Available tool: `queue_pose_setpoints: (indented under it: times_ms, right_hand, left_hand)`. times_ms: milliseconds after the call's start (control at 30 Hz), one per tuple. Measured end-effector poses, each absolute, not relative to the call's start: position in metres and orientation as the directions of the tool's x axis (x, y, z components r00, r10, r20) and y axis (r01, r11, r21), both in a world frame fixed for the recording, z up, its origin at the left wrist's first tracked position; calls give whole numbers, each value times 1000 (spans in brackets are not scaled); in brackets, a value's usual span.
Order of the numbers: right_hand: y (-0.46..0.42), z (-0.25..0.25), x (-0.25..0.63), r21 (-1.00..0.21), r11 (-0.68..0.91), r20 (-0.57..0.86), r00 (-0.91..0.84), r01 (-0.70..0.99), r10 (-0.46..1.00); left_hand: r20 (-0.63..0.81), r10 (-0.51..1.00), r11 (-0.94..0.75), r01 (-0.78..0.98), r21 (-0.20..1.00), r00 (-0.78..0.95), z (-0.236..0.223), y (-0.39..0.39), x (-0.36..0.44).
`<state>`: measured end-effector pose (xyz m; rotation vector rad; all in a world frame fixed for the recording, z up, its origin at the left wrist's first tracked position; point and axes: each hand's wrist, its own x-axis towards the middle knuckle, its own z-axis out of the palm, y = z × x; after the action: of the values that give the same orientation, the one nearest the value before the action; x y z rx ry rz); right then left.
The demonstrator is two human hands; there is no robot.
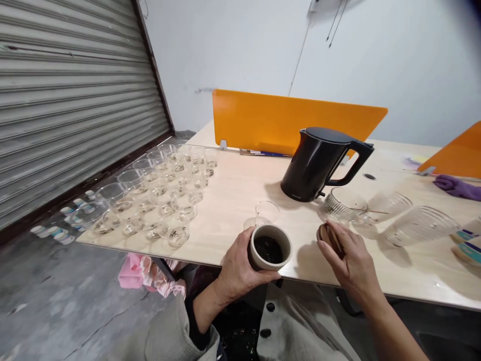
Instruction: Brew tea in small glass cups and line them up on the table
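A small pale ceramic jar (287, 250) is gripped in my left hand (238, 268), near the table's front edge. It is tilted so its mouth shows, and dark, loose bits like tea leaves (268, 249) lie inside. My right hand (351, 260) holds a round brown wooden lid (330, 239) on edge, fingers closed around it, just over the table to the right of the jar. Right behind the jar stands a clear cup (267, 210), its lower part partly hidden. Beyond my right hand is a ribbed glass bowl (345, 203).
Several rows of clear cups (165, 200) with dark bits in the bottom fill the table's left end. A black electric kettle (319, 163) stands behind my hands. Ribbed glasses (417, 225) lie on the right. An orange divider (263, 120) borders the back; a purple cloth (456, 186) lies far right.
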<state>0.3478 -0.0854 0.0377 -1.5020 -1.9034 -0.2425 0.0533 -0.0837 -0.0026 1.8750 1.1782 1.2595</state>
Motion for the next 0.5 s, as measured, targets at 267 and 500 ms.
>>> queue_pose_setpoints:
  times_ms: [267,500]
  right_hand:
    - [-98,94,251,-264,680,576,-453,684,680]
    - [-87,90,226,-153,686,458,-564,711,687]
  left_hand:
    - [365,910,-412,339,846,196,0,-87,51]
    - [414,891,-453,358,816,184,-9,-85,54]
